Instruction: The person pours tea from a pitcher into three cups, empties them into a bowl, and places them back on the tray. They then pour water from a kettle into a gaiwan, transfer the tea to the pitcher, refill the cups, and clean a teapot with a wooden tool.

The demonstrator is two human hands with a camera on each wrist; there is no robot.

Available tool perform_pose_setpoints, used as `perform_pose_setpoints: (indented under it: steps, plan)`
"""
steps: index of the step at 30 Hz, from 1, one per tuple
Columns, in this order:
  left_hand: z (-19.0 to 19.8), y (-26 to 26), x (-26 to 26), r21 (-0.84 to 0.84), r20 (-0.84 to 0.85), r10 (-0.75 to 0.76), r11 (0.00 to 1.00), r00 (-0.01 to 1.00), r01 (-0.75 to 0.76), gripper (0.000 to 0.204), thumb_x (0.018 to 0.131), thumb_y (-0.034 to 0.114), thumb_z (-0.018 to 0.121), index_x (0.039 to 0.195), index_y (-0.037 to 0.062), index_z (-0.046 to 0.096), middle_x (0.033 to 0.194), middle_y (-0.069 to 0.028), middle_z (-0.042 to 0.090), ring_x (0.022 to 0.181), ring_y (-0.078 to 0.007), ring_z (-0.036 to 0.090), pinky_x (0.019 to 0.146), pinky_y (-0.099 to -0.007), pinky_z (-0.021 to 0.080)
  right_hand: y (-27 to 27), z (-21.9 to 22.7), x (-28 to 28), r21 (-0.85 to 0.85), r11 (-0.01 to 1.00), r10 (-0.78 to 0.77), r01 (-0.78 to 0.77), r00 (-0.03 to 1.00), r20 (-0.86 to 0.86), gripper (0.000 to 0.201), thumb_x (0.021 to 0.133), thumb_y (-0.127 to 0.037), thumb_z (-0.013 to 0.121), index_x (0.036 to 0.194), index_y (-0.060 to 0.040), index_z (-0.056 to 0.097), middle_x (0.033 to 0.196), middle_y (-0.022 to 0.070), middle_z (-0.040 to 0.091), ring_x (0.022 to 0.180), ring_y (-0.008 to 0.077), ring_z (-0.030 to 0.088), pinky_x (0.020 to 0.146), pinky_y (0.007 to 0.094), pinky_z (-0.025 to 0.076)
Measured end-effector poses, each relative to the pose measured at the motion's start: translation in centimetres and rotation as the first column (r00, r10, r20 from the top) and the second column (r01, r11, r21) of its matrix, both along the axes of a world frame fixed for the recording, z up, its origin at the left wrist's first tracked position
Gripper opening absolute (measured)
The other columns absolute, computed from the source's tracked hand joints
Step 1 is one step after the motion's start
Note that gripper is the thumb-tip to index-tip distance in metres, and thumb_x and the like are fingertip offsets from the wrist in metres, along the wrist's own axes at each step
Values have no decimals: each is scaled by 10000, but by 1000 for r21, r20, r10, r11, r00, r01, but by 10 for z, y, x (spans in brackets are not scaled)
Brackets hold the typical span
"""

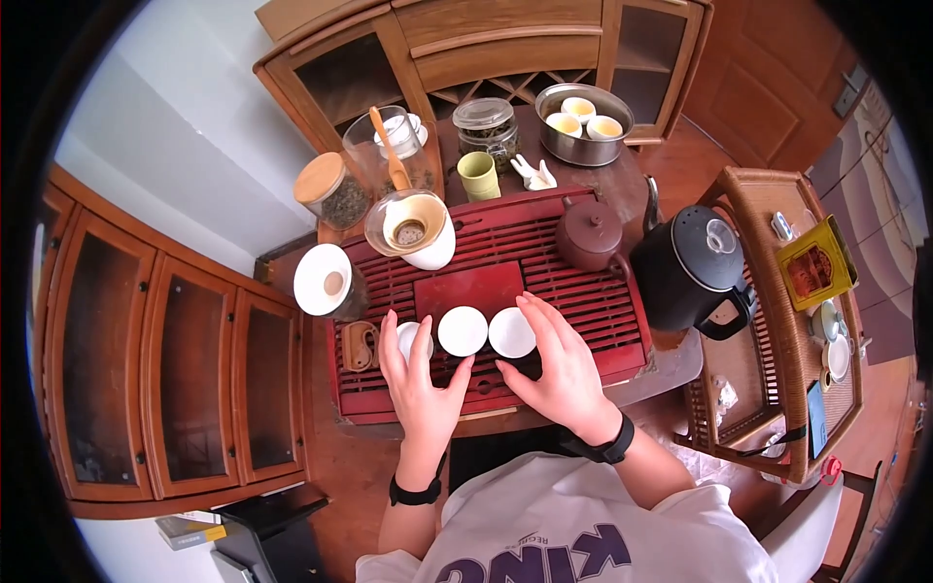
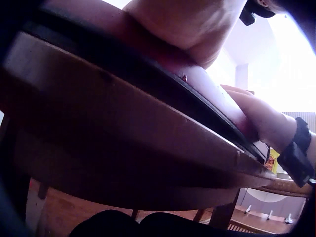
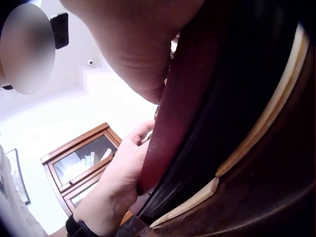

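Note:
Three small white cups stand in a row near the front of a red slatted tea tray (image 1: pixel 583 345). My left hand (image 1: pixel 428 398) has its long fingers stretched over the left cup (image 1: pixel 409 342), partly hiding it. Its thumb tip is right at the front of the middle cup (image 1: pixel 463 331). Around the right side of the right cup (image 1: pixel 511 333) lies my right hand (image 1: pixel 567 381), fingers extended along the cup and thumb at its near side. Both wrist views show the hands at the tray's edge, with the cups hidden.
Behind the cups are a white pitcher with a strainer (image 1: pixel 413 233) and a brown teapot (image 1: pixel 589 233). A black kettle (image 1: pixel 690 267) stands right of the tray. Jars, a green cup (image 1: pixel 477 176) and a steel bowl (image 1: pixel 585 146) line the back. A wicker cart (image 1: pixel 724 364) is at right.

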State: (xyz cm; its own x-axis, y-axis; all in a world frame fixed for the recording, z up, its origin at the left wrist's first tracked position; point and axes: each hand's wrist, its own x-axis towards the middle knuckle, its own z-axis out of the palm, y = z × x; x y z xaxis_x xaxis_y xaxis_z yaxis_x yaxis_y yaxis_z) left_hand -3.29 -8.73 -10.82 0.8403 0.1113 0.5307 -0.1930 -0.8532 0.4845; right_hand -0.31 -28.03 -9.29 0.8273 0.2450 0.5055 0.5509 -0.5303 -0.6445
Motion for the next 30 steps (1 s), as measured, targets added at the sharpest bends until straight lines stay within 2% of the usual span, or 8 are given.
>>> perform_pose_setpoints:
  steps: [9,18,24,30]
  plan:
    - [-1,0,-1,-61,16,-15,998,1000,16,665,718,8,792,1341,89,572,1515,-190,376,1342,-391,451,1073,-480,427,0,-1,-1,-39,999,-2,2,1000,-11,790,728,-92,773,1437,-22,431,1348,231,539,1151,373,597,943,428,505]
    - [-6,4,1,-134,74,-13,991,997,23,620,767,-87,689,1350,72,550,1499,-200,387,1339,-401,456,1078,-474,422,1,-3,0,-45,999,-7,7,1000,6,802,728,-80,764,1448,-19,415,1349,230,539,1163,376,591,951,432,499]
    - [-5,1,2,-157,77,41,987,996,-29,604,786,-86,694,1350,66,542,1493,-194,387,1335,-387,464,1073,-466,427,2,-3,-2,-32,999,-31,31,999,-5,815,732,-73,756,1457,-5,391,1346,236,534,1175,383,584,976,437,494]
    - [-3,2,1,-146,55,14,989,998,-5,639,777,-77,706,1372,63,518,1512,-199,359,1338,-389,463,1072,-466,430,2,-3,-2,-34,999,-28,28,1000,-3,817,732,-64,750,1459,2,384,1336,239,535,1179,386,582,980,434,495]
